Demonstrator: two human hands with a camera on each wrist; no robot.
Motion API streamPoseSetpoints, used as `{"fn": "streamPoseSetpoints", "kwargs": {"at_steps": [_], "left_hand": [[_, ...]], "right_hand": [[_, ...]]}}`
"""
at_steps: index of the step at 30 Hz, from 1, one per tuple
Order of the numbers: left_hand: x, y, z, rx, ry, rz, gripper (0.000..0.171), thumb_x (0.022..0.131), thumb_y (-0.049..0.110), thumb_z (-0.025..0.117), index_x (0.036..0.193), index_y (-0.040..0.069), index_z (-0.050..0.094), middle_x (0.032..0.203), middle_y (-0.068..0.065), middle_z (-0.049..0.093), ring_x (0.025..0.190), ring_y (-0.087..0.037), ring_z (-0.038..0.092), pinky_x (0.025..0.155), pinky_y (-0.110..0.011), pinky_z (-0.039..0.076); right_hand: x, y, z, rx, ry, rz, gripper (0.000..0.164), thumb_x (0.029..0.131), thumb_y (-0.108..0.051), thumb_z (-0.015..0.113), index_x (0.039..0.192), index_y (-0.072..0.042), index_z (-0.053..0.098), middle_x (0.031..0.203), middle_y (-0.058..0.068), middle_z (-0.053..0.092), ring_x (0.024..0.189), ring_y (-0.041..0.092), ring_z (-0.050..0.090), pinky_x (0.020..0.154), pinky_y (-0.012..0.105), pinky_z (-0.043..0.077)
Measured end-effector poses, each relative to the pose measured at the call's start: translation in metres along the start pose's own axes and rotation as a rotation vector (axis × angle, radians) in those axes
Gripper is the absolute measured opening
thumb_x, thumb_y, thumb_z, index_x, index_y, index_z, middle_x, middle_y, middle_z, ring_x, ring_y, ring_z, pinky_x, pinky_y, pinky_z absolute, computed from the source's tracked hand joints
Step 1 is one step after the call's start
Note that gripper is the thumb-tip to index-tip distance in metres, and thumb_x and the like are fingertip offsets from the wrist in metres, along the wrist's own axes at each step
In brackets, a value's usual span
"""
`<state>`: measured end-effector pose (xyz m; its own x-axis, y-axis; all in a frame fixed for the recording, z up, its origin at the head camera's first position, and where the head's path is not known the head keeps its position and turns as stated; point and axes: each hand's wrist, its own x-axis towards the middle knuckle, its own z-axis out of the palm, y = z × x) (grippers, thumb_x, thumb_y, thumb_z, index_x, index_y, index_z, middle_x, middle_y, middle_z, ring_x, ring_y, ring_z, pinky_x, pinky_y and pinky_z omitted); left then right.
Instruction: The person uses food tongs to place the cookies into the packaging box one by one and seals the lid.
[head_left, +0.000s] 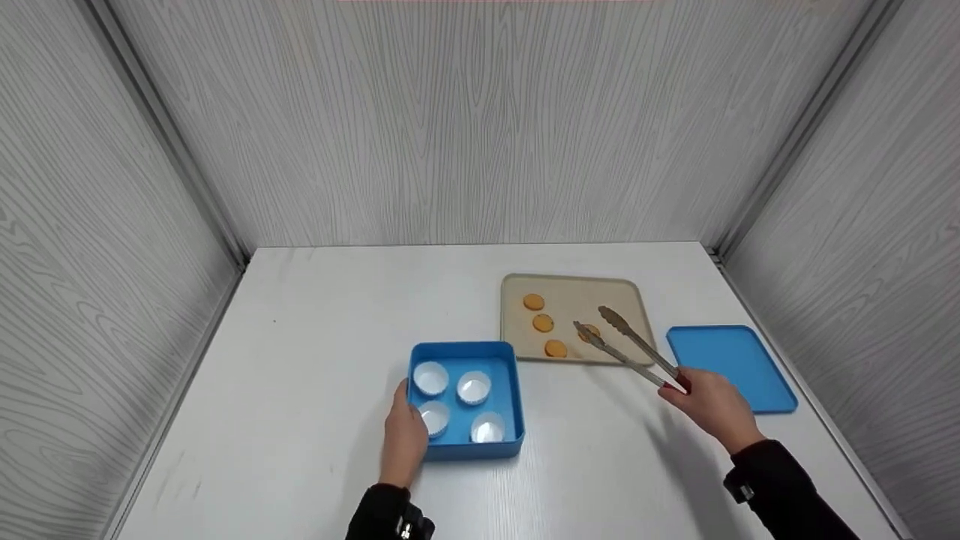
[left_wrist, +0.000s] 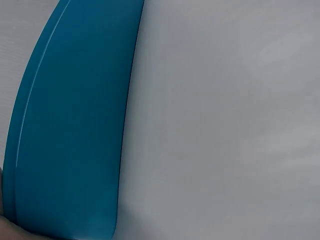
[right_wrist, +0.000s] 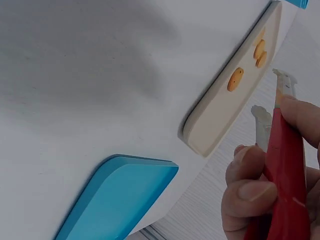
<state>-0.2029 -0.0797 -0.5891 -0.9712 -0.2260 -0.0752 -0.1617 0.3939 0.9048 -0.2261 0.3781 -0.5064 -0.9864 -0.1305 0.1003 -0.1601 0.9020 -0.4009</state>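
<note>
My right hand (head_left: 712, 405) grips a pair of metal tongs (head_left: 637, 346) by red handles, which show up close in the right wrist view. The tongs' arms are spread, their tips over a beige tray (head_left: 577, 289). Several round orange-brown cookies (head_left: 543, 323) lie on that tray, one partly behind a tong arm. My left hand (head_left: 403, 439) holds the left side of a blue box (head_left: 465, 452), its thumb at the rim. Inside the box stand several white paper cups (head_left: 474, 387); I see nothing in them. The left wrist view shows mainly the box's outer wall (left_wrist: 75, 125).
A flat blue lid or tray (head_left: 731, 367) lies at the right of the white table (head_left: 315, 360), beside my right hand. Grey wood-grain panels (head_left: 480, 127) wall the table at the back and both sides.
</note>
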Motion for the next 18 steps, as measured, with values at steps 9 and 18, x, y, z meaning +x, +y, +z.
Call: {"fn": "streamPoseSetpoints", "kwargs": {"at_steps": [9, 18], "left_hand": [[-0.015, 0.003, 0.018, -0.028, -0.009, -0.016, 0.052, 0.111, 0.011, 0.031, 0.161, -0.001, 0.023, 0.164, -0.022, 0.029, 0.152, -0.039, 0.027, 0.124, -0.054, 0.025], [-0.022, 0.005, 0.027, -0.040, -0.008, -0.021, 0.053, 0.113, 0.017, 0.032, 0.161, -0.001, 0.022, 0.166, -0.021, 0.027, 0.153, -0.038, 0.024, 0.125, -0.053, 0.022]], "right_hand": [[0.008, 0.001, 0.009, -0.022, -0.051, 0.028, 0.025, 0.092, -0.026, 0.076, 0.078, -0.012, 0.060, 0.062, -0.002, 0.046, 0.056, 0.015, 0.042, 0.047, 0.030, 0.029], [0.009, 0.000, 0.014, -0.047, -0.058, 0.027, 0.021, 0.092, -0.022, 0.076, 0.080, -0.012, 0.062, 0.065, -0.001, 0.052, 0.058, 0.018, 0.046, 0.048, 0.031, 0.034]]}}
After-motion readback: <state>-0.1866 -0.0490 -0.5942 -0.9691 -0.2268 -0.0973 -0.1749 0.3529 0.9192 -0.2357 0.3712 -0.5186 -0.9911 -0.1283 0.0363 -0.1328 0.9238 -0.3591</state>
